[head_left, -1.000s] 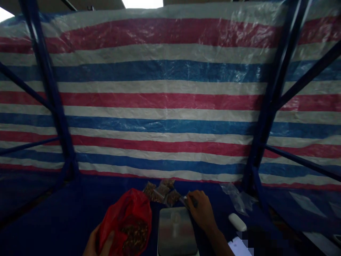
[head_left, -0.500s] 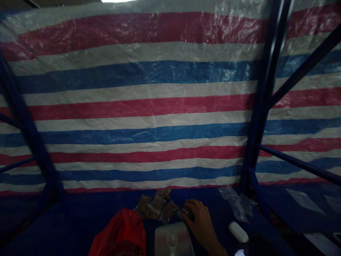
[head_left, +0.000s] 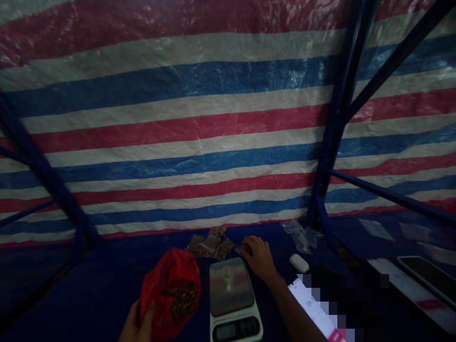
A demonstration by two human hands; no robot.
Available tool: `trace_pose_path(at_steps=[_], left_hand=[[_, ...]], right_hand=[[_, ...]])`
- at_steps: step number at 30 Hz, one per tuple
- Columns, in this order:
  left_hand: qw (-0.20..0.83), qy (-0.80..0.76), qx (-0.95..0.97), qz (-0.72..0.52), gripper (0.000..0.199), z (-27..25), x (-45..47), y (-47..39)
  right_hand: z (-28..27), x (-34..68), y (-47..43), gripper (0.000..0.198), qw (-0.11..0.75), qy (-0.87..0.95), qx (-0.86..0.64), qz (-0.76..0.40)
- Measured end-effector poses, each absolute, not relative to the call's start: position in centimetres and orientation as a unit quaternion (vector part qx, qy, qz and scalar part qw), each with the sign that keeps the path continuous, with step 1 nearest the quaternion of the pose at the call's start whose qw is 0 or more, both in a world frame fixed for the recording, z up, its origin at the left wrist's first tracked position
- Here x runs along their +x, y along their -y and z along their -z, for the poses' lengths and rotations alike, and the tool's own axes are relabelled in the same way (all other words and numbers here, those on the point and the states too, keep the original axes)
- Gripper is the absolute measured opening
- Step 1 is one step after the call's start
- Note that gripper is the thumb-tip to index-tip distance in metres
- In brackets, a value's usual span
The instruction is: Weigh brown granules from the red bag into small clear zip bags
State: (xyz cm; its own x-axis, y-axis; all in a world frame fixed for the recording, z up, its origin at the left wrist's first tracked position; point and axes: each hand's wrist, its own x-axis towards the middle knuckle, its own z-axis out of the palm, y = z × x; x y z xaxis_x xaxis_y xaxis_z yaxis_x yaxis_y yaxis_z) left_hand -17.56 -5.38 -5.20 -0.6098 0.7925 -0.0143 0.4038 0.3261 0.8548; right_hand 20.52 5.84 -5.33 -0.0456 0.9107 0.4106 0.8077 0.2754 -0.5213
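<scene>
My left hand (head_left: 137, 324) grips the near left edge of a red plastic bag (head_left: 151, 280), thumb on the outside. The bag's mouth gapes, and many small brownish pieces (head_left: 183, 299) lie inside; their kind is too dim to tell. Farther off, my right hand (head_left: 259, 257) curls its fingers over a small clear bag (head_left: 245, 248) with dark contents, partly hidden by the fingers. Just left of it lie several small filled zip bags (head_left: 210, 243) in a cluster. Between my hands stands a digital kitchen scale (head_left: 233, 304) with a small clear object (head_left: 228, 278) on its metal plate.
A white rounded case (head_left: 299, 262) and crumpled clear bags (head_left: 299, 236) lie right of my right hand. Farther right are a phone (head_left: 431, 280), a printed sheet (head_left: 313, 304) and flat clear bags (head_left: 376, 229). Blue metal posts (head_left: 331, 128) frame a striped tarp (head_left: 199, 133) behind.
The view has tipped down, bringing the scale's display and the phone into sight. My left hand has come into view on the red bag, whose opening now shows. My right hand stays by the small bags.
</scene>
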Motion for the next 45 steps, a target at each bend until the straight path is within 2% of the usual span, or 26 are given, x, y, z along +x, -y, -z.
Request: trace_pose_path(at_steps=[20, 45], left_hand=[[0.24, -0.768, 0.403, -0.437, 0.071, 5.5, -17.5, 5.6], [0.229, -0.771, 0.403, -0.437, 0.061, 4.8, -17.2, 5.9]], right_hand=[[5.6, 20.4, -6.3, 0.015, 0.464, 0.67, -0.566, -0.126], [5.2, 20.3, -5.7, 0.018, 0.432, 0.679, -0.58, -0.129]])
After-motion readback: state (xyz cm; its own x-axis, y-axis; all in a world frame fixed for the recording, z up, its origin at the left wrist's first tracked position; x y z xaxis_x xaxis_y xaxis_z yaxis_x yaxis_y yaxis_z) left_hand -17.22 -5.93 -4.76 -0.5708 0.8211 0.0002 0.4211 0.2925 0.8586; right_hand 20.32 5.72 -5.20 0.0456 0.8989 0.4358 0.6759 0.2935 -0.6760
